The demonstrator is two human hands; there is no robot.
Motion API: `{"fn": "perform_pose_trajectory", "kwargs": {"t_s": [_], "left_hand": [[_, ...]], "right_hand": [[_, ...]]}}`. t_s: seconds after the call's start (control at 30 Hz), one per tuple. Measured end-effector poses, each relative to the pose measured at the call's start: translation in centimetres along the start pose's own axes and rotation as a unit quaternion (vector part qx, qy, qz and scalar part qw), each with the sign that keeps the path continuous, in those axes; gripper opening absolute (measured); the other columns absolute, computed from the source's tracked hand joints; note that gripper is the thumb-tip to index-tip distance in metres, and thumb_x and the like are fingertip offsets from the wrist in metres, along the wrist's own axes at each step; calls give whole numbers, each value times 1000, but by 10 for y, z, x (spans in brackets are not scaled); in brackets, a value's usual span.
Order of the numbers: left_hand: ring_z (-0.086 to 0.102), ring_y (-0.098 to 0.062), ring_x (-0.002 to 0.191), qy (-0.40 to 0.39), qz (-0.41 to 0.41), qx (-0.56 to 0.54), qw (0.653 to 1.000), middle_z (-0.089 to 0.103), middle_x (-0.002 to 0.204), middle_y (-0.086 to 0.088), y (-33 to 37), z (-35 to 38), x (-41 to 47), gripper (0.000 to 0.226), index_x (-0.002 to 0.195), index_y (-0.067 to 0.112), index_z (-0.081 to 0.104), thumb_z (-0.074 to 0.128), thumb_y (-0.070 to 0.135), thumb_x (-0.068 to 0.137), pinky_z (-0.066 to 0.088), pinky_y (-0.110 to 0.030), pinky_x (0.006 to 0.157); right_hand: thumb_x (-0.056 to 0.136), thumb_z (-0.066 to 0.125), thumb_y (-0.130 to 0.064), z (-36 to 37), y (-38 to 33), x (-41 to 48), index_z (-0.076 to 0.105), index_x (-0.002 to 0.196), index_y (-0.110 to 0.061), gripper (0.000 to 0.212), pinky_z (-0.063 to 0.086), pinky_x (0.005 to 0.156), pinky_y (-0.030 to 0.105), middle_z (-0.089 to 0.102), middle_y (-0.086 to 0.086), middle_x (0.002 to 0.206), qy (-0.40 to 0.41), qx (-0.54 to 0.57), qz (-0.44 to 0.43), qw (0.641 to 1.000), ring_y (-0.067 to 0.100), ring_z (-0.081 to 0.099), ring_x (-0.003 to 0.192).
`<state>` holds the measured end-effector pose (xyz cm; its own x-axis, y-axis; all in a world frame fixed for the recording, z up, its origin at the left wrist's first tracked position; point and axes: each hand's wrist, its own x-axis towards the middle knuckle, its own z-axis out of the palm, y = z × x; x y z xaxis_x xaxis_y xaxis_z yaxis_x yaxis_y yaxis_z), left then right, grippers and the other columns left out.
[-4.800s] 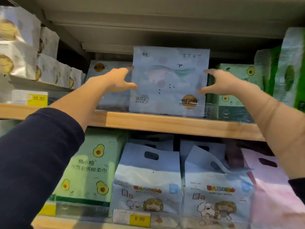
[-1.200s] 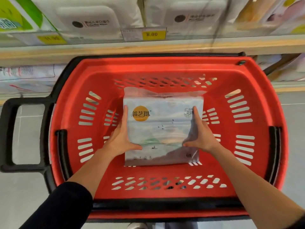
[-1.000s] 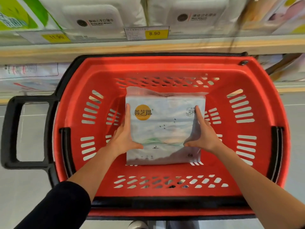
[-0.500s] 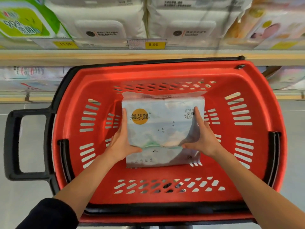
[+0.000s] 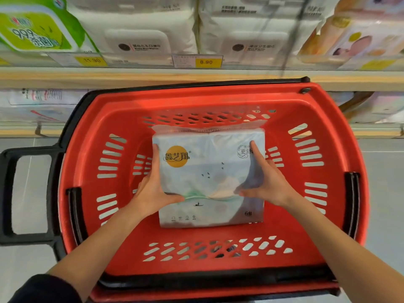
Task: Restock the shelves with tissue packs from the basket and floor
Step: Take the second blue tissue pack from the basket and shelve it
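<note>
I am gripping the pale blue-white plastic-wrapped tissue pack with the orange round logo [image 5: 207, 178] from both sides, inside the red slotted plastic shopping basket [image 5: 341, 136]. My left hand [image 5: 153, 189] is pressing flat against the pack's left edge, thumb lying across its printed front, and my right hand [image 5: 269, 184] is doing the same on the right edge, so the pack is clamped between my two palms. It is sitting in the middle of the basket, its crimped clear seam pointing toward the far wall. I cannot tell whether its underside is touching the basket floor or is lifted off it. Red floor is showing on every side of the pack, widest to the left and right, narrower toward the far slotted wall. The black side handle [image 5: 26, 193] is sticking out to the left over the grey tiled floor [image 5: 19, 265]. Just beyond the basket's far rim, the light wooden shelf edge [image 5: 153, 76] is running across, carrying a yellow price tag reading 8.90 [image 5: 206, 61] and white wipe packs [image 5: 140, 27] above it.
</note>
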<state>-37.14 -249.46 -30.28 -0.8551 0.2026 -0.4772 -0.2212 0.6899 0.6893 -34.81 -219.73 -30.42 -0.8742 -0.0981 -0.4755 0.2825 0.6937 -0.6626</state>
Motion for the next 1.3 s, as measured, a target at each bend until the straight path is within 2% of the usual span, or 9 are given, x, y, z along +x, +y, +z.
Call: {"fn": "perform_pose_trajectory", "kwargs": {"t_s": [0.1, 0.3, 0.43, 0.57, 0.73, 0.83, 0.93, 1.13, 1.3], "left_hand": [[42, -22, 134, -17, -9, -19, 1000, 37, 149, 10, -3, -5, 4, 142, 124, 64, -32, 86, 35, 50, 41, -43, 105], [44, -6, 121, -50, 11, -8, 999, 39, 128, 32, 8, -21, 10, 140, 136, 48, -27, 85, 28, 56, 39, -25, 92], [57, -25, 117, -55, 18, 25, 998, 49, 127, 14, 18, -36, 8, 143, 134, 45, -34, 85, 31, 56, 44, -30, 88], [53, -33, 120, -39, 26, 42, 998, 45, 139, 3, 39, -49, -8, 142, 133, 45, -32, 87, 22, 60, 45, -39, 93], [59, -18, 73, -37, 37, 74, 996, 55, 116, -3, 74, -86, -30, 140, 132, 46, -31, 87, 28, 60, 48, -31, 64], [61, -33, 101, -12, 57, 68, 996, 47, 139, -10, 105, -112, -51, 142, 133, 47, -30, 89, 27, 58, 50, -39, 83], [32, -24, 138, -2, 95, 7, 995, 7, 150, 18, 137, -145, -80, 140, 134, 50, -24, 89, 24, 57, 35, -27, 99], [33, -16, 135, 21, 107, -19, 994, 20, 154, 7, 216, -227, -149, 142, 134, 55, -22, 89, 40, 47, 37, -31, 102], [38, -12, 130, 52, 160, -6, 986, 23, 147, 15, 284, -301, -220, 138, 143, 40, -21, 87, 21, 59, 37, -27, 102]], "right_hand": [[59, 86, -32, -2, 1, 6, -9, 145, -38, 129, 31, 102, 39, 18, -20, 145, -10, 13, -5, 1000, 29, 32, 130], [52, 88, -34, -5, 5, 11, -14, 142, -44, 136, 28, 109, 36, 16, -11, 148, -32, 82, 33, 996, 27, 20, 142], [54, 87, -37, -12, -9, 3, -17, 144, -40, 137, 33, 101, 35, 26, 16, 151, -35, 58, 38, 997, 35, 29, 135], [60, 85, -33, -30, -31, -10, -19, 144, -37, 134, 25, 97, 29, 24, 9, 153, -30, 19, 26, 999, 34, 30, 133], [62, 86, -24, -70, -79, -41, -17, 143, -37, 131, 30, 87, 30, 33, 19, 145, -17, -1, 6, 1000, 36, 34, 126], [65, 84, -16, -98, -115, -67, -12, 146, -29, 126, 36, 82, 32, 39, 24, 138, 4, -22, -20, 1000, 38, 40, 119], [63, 84, -17, -128, -155, -97, -9, 143, -39, 124, 42, 84, 39, 42, 20, 135, 44, -40, -40, 997, 36, 44, 113], [59, 86, -28, -194, -241, -162, -8, 138, -55, 126, 44, 70, 35, 47, 5, 135, 104, -49, -94, 989, 25, 50, 95], [61, 86, -25, -242, -322, -222, 2, 141, -54, 120, 50, 82, 37, 32, -17, 139, 154, -17, -158, 975, 18, 44, 117]]}}
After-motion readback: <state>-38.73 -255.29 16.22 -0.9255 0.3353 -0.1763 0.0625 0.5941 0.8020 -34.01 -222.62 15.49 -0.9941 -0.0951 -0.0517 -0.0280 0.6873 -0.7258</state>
